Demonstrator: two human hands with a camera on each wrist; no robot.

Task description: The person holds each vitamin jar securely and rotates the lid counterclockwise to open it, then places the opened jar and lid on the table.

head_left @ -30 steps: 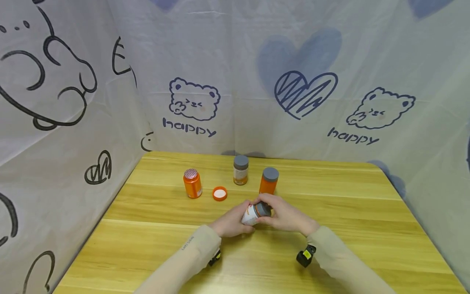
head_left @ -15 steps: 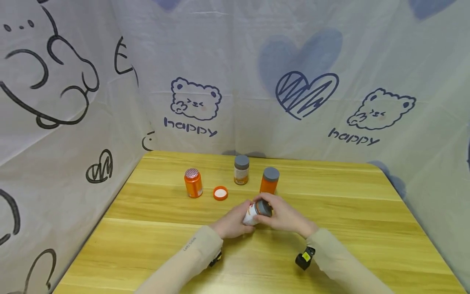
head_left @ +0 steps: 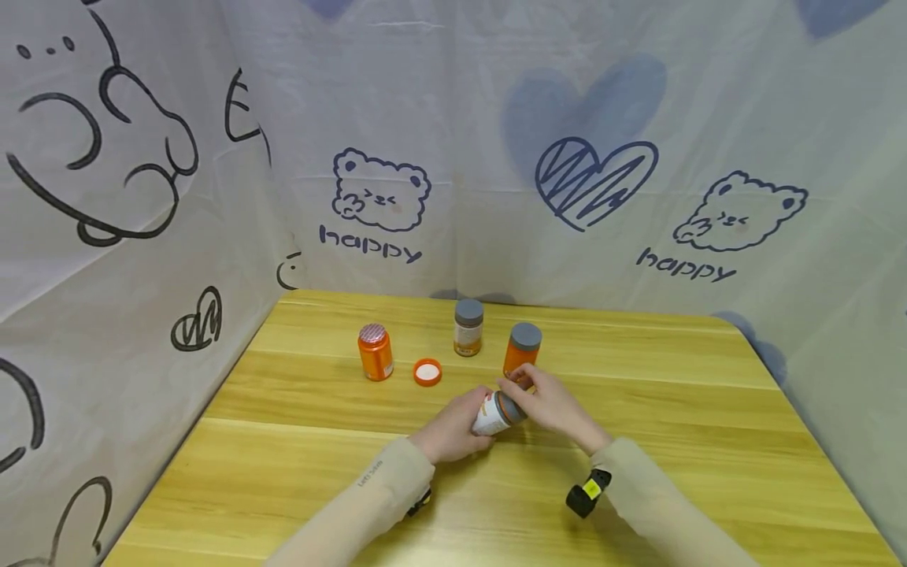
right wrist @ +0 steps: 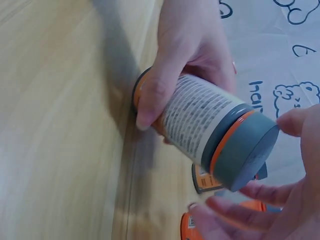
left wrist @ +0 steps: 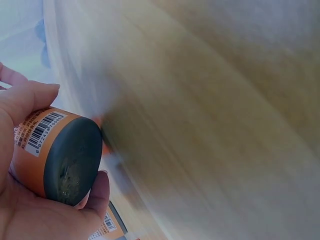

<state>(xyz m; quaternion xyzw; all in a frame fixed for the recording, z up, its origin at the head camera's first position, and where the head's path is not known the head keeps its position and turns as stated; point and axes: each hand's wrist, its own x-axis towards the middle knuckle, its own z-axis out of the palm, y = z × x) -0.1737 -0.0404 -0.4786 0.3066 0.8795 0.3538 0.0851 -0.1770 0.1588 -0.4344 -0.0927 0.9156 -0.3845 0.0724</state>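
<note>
My left hand (head_left: pixel 449 431) grips a pill bottle (head_left: pixel 489 416) that has a white and orange label, tilting it above the table. Its dark base faces the left wrist view, with a barcode beside it. The grey lid (right wrist: pixel 245 150) sits on the bottle, an orange ring under its edge. Around that lid my right hand (head_left: pixel 556 403) has its fingers spread and loose. In the right wrist view one fingertip (right wrist: pixel 290 121) is at the lid's rim, and the other fingers lie below it, seemingly apart from the lid.
Just beyond the hands stands an orange bottle (head_left: pixel 521 359) with a grey lid. Farther back is another grey-lidded bottle (head_left: pixel 468 335). To the left, an uncapped orange bottle (head_left: pixel 375 356) shows a foil seal, with an orange cap (head_left: pixel 427 372) lying beside it. A printed cloth (head_left: pixel 489 236) hangs behind the table.
My right hand has loosened its fingers from the grey lid and turned, leaving more of the lid showing. The left hand keeps its hold on the bottle, which has shifted slightly.
</note>
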